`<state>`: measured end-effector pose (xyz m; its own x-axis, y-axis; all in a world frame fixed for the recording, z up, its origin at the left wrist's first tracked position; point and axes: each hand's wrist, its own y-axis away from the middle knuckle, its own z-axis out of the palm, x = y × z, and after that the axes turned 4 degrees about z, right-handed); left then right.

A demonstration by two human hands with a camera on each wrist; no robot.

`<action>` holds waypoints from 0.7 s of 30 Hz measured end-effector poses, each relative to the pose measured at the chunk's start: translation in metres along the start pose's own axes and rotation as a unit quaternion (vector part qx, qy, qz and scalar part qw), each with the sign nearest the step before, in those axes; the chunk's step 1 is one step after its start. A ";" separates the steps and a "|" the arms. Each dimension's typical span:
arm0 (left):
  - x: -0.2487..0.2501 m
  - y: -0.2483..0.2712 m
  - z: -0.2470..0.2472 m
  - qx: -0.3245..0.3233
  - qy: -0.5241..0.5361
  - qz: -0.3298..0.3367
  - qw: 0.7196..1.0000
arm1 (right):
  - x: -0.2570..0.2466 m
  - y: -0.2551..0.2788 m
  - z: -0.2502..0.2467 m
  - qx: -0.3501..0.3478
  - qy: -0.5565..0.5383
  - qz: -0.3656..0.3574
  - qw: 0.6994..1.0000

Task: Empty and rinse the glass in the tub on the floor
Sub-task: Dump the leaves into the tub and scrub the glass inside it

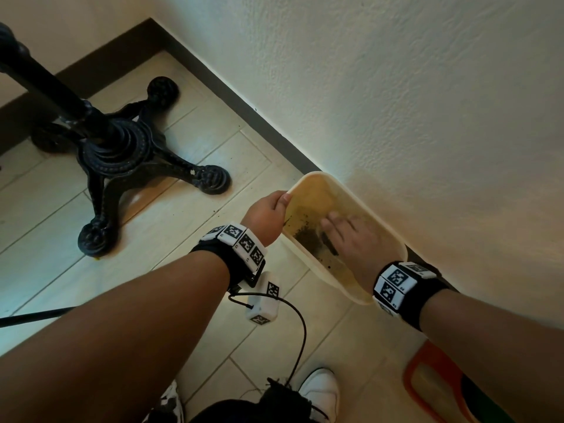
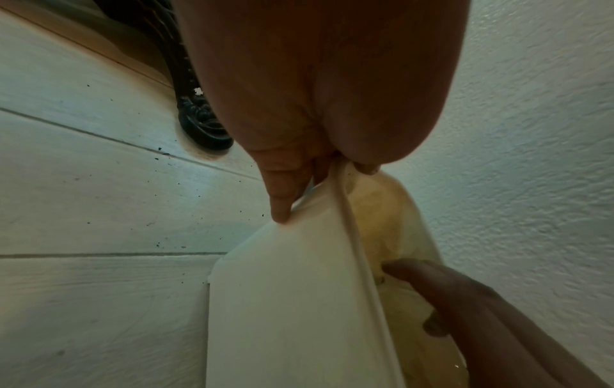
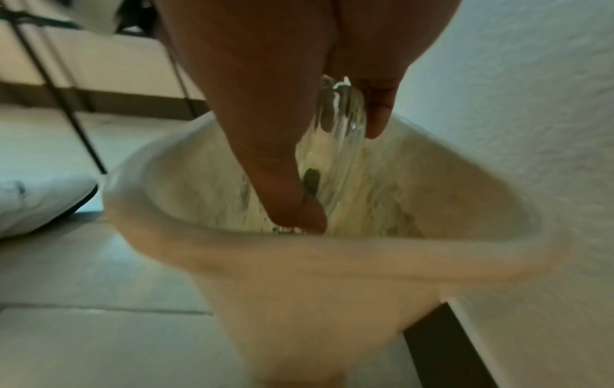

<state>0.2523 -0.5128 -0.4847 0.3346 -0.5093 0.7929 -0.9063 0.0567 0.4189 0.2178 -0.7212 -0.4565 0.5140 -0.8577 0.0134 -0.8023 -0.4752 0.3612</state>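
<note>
Low at centre frame, right hand (image 3: 319,147) grips the glass (image 3: 335,126) in the tub (image 1: 393,239); left hand (image 1: 270,213) pinches its rim: swirl gently, keep the tilt steady.

Matt plastic tub (image 1: 389,236), clear glossy glass (image 3: 342,115), rough plaster wall (image 1: 427,102) w/ tile floor (image 1: 213,148)

A pale textured wall (image 1: 396,87) rises beyond both hands, edged by a dark skirting strip (image 1: 244,102). Left of them, a black cast-iron table base (image 1: 122,154) stands on pale floor tiles (image 1: 213,154).
</note>
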 end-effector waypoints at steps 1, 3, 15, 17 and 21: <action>0.000 -0.001 0.000 -0.002 -0.002 0.001 1.000 | 0.002 0.000 0.001 -0.001 0.000 0.001 1.000; -0.002 -0.001 -0.001 -0.005 -0.002 0.002 1.000 | 0.005 -0.003 0.004 -0.002 -0.012 0.029 1.000; -0.003 -0.003 0.000 -0.002 -0.013 0.018 1.000 | -0.002 -0.002 0.002 -0.035 -0.019 -0.021 0.999; -0.003 -0.004 0.001 0.007 -0.014 0.021 1.000 | -0.006 -0.001 0.001 -0.034 -0.014 -0.062 0.997; -0.003 -0.006 0.003 0.017 -0.022 0.018 0.999 | -0.007 -0.002 -0.001 -0.041 -0.039 -0.038 0.998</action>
<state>0.2561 -0.5142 -0.4910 0.2903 -0.5440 0.7873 -0.9260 0.0480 0.3746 0.2163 -0.7145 -0.4564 0.5455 -0.8334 -0.0882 -0.7324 -0.5253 0.4332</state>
